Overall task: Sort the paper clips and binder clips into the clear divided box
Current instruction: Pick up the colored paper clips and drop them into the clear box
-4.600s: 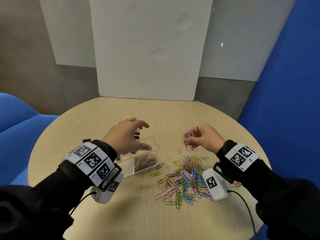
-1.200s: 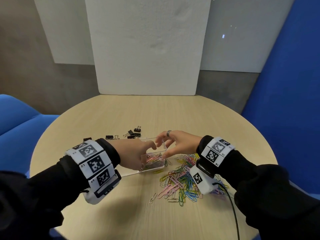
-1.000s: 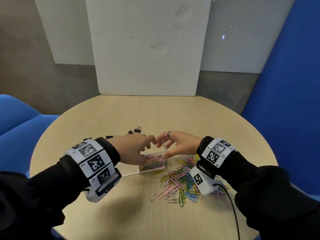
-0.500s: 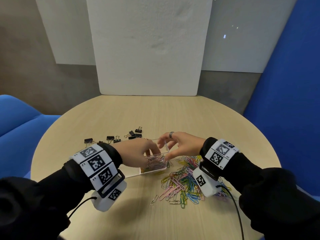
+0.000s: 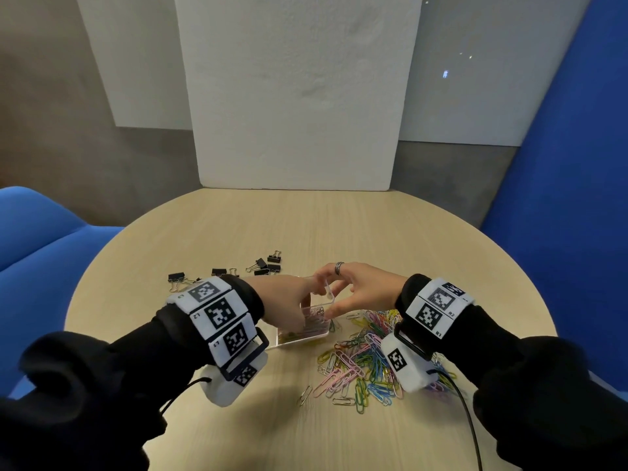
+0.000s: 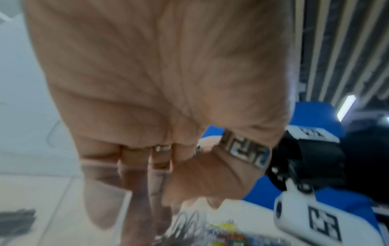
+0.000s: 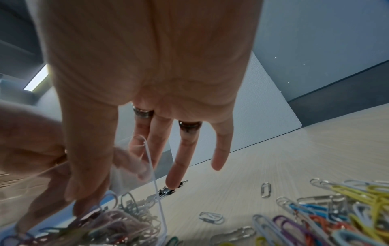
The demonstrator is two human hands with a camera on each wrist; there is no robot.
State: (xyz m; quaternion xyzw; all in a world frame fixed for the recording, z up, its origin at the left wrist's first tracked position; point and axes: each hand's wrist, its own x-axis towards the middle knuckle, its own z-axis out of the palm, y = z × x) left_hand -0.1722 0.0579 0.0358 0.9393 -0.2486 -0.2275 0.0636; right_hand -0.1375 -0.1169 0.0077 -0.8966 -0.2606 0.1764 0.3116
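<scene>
- Keep left hand (image 5: pixel 289 300) clamped around clear divided box (image 5: pixel 307 334), steadying it.
- Right hand (image 5: pixel 353 290) pinching box's rim; avoid tipping paper clips (image 5: pixel 367 362) inside.

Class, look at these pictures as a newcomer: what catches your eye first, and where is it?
A bright heap of coloured paper clips sprawls on the round table under the right hand. Both hands meet over the clear divided box, already holding clips, the left hand beside it. Black binder clips lie scattered behind.
</scene>
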